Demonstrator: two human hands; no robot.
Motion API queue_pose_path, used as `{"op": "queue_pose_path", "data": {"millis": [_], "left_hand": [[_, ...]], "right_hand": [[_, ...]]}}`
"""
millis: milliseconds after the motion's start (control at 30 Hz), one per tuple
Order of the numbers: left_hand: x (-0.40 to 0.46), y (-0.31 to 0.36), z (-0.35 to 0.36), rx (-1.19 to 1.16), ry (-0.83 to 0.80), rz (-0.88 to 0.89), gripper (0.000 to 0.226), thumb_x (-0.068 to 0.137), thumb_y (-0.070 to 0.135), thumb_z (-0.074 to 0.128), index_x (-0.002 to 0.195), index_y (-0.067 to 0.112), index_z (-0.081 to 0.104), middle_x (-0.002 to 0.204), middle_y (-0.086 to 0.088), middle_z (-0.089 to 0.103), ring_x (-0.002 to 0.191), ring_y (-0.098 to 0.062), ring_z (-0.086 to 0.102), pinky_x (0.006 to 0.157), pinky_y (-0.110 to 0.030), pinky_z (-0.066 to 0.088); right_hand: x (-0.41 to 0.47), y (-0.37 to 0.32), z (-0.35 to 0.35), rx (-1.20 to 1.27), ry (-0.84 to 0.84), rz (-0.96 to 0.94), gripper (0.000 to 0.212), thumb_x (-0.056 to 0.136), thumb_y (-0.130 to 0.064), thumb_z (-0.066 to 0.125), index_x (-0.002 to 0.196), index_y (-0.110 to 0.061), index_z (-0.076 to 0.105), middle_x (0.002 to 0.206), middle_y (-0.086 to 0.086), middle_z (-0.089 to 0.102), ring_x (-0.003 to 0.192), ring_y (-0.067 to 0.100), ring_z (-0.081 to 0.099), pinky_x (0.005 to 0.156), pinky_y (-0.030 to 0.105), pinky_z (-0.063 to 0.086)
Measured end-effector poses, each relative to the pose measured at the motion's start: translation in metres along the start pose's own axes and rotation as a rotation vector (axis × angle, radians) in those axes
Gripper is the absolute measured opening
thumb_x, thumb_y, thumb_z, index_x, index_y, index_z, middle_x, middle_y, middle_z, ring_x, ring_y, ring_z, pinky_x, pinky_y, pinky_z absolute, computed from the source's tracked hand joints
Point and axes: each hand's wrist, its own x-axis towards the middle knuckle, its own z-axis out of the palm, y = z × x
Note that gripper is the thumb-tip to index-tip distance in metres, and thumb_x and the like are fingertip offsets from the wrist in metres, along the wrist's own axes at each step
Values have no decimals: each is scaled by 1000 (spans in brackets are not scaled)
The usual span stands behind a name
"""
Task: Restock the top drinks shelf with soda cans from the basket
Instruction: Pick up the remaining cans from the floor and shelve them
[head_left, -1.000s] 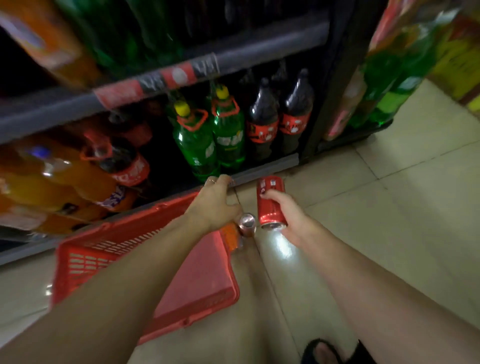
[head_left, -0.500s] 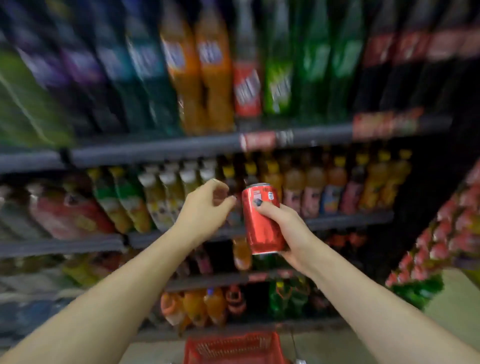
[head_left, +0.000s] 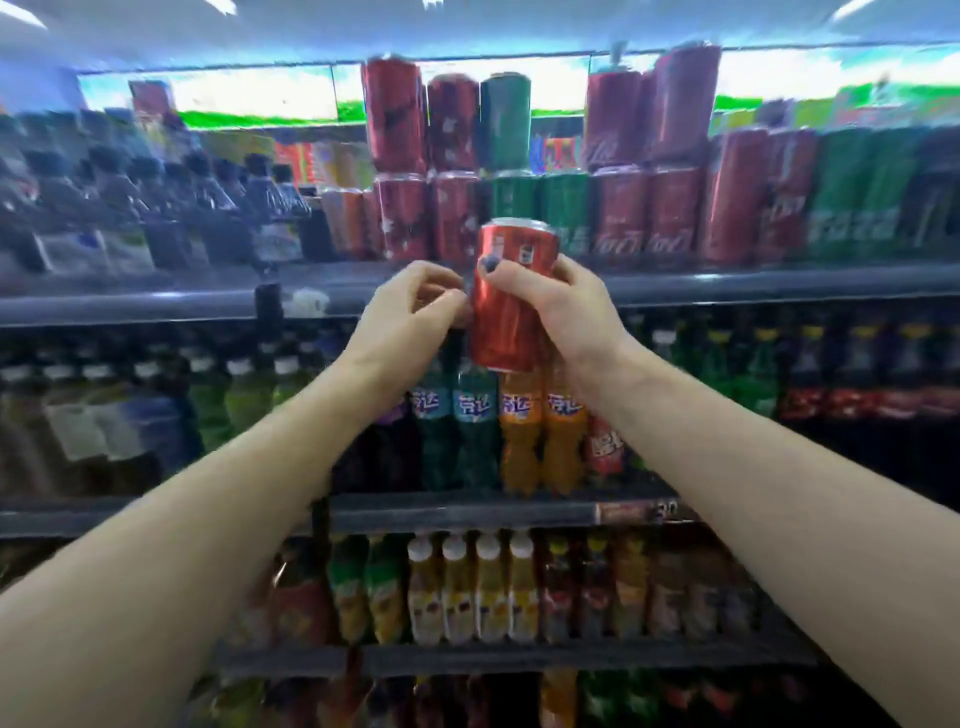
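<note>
Head view: right hand (head_left: 566, 306) grips red aluminium soda can (head_left: 511, 301) upright in front of grey top shelf (head_left: 779, 283) stacked with red and green cans (head_left: 566, 208), left hand (head_left: 410, 312) fingers loosely curled beside it, holding nothing.
</note>
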Motion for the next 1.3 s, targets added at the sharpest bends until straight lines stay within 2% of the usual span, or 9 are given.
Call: {"op": "queue_pose_path", "data": {"millis": [167,267,333,467,667,900,1000,1167,1300], "left_hand": [[22,28,-1,-48,-159,-22,37,91,23,75,123,16,57,113,-6,71,106,-19,72,93,-35,60],[35,35,0,76,-95,48,48,86,35,83,124,18,59,111,0,74,100,-13,74,89,-26,57],[45,34,0,129,-35,86,49,84,36,84,124,18,61,110,4,74,99,-9,73,88,-22,56],[61,24,3,146,36,105,51,81,40,86,123,20,63,108,5,74,101,-12,73,97,-37,58],[95,25,-19,183,45,111,60,85,46,81,131,19,54,115,6,67,104,-5,67,86,-21,56],[141,-1,-51,322,95,-7,81,72,61,85,127,20,42,124,-8,59,109,-25,63,96,-46,56],[152,-10,-54,394,102,-43,94,74,61,84,138,15,33,139,-17,48,125,-35,53,106,-55,49],[164,-23,-56,431,92,-50,104,77,62,81,145,7,25,148,-21,36,137,-38,38,113,-55,40],[168,-29,-54,446,91,-47,115,78,61,80,155,6,15,155,-23,33,145,-39,29,117,-54,35]], "right_hand": [[27,-36,2,-187,-12,-84,40,72,-39,87,104,-18,75,96,1,78,88,18,76,81,41,63],[42,-49,0,-244,-50,-99,38,74,-40,86,104,-19,74,96,1,78,88,17,76,82,40,63],[52,-56,-2,-263,-95,-86,35,77,-35,85,104,-16,74,96,4,78,88,19,76,80,40,63],[75,-67,-4,-313,-216,-60,22,80,-12,80,101,-9,74,98,10,78,92,24,75,79,35,62],[114,-78,12,-281,-54,-154,32,70,-18,90,95,-11,72,93,6,78,85,22,77,83,42,62],[161,-96,41,-255,63,-248,45,72,-17,90,102,-16,57,101,7,75,84,19,77,71,32,63],[181,-95,54,-276,114,-290,47,70,-16,90,104,-17,58,104,7,72,85,20,75,67,32,63],[208,-87,67,-361,179,-329,61,65,-27,93,116,-14,63,107,4,71,91,20,74,76,37,64],[216,-77,70,-472,178,-321,49,63,-35,93,99,-22,63,106,3,71,92,19,73,80,38,63]]}}
